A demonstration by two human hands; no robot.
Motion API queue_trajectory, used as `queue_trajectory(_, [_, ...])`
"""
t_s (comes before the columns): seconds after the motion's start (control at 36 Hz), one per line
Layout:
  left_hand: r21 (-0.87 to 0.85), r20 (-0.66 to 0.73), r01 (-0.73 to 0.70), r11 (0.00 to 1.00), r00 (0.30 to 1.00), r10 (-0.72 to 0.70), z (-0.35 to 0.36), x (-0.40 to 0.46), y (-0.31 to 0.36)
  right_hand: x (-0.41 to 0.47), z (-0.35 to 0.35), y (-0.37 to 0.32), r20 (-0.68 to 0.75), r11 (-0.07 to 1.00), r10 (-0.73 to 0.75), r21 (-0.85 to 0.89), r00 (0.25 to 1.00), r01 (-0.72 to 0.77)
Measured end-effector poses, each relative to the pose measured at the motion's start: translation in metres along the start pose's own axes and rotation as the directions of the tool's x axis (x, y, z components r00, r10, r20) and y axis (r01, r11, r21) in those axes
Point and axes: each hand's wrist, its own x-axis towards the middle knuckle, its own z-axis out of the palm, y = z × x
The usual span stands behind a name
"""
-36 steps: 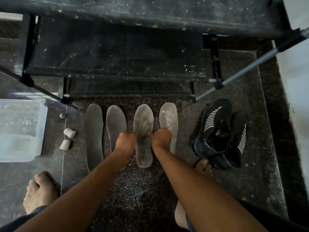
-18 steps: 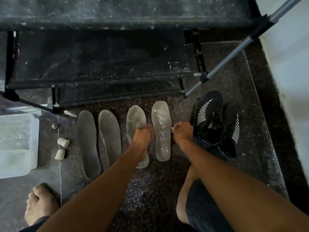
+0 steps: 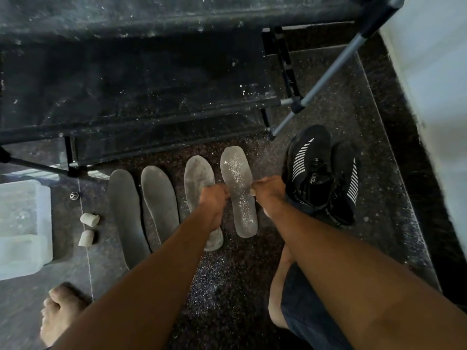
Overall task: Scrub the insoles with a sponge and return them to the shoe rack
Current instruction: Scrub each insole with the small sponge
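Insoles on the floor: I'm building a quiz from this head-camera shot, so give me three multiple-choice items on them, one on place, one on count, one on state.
1. Where do the black sneakers lie relative to the row of insoles?
A. To its right
B. To its left
C. On the shoe rack

2. How many insoles lie on the floor?
A. Two
B. Four
C. Six

3. What are the hands doing?
A. Both resting on the plastic tub
B. Each lifting a sneaker
C. Pinching the two edges of the rightmost insole

Answers:
1. A: the sneakers sit just right of the rightmost insole, on the floor, not on the shoe rack.
2. B: four lie side by side in front of the rack.
3. C: the left hand and right hand meet that insole's opposite edges at mid-length; the plastic tub stands untouched at far left.
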Motion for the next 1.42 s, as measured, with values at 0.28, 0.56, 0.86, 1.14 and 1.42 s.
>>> queue_trajectory(0.28, [0.078, -0.024, 0.058, 0.995, 0.998, -0.057, -0.002, 0.007, -0.006, -0.013, -0.007, -0.009, 0.142, 0.999, 0.016, 0.042, 0.99, -0.022])
queue_trajectory(0.56, [0.112, -0.036, -0.059, 0.992, 0.997, 0.064, -0.025, -0.024, -0.005, -0.035, -0.025, -0.017, 0.198, 0.999, 0.017, -0.051, 0.98, -0.007])
queue_trajectory(0.86, [0.043, -0.036, -0.154, 0.987, 0.987, 0.155, -0.068, -0.116, 0.049, -0.117, -0.048, -0.072, 0.312, 0.99, -0.133, -0.003, 0.941, 0.141])
queue_trajectory(1.14, [-0.002, 0.006, -0.256, 0.967, 0.967, 0.256, -0.11, -0.236, 0.091, -0.226, -0.082, -0.126, 0.37, 0.937, -0.343, 0.076, 0.863, 0.34])
queue_trajectory(1.42, [-0.295, 0.303, -0.331, 0.897, 0.857, 0.416, -0.146, -0.393, 0.108, -0.34, -0.123, -0.172, 0.409, 0.856, -0.516, 0.27, 0.753, 0.44])
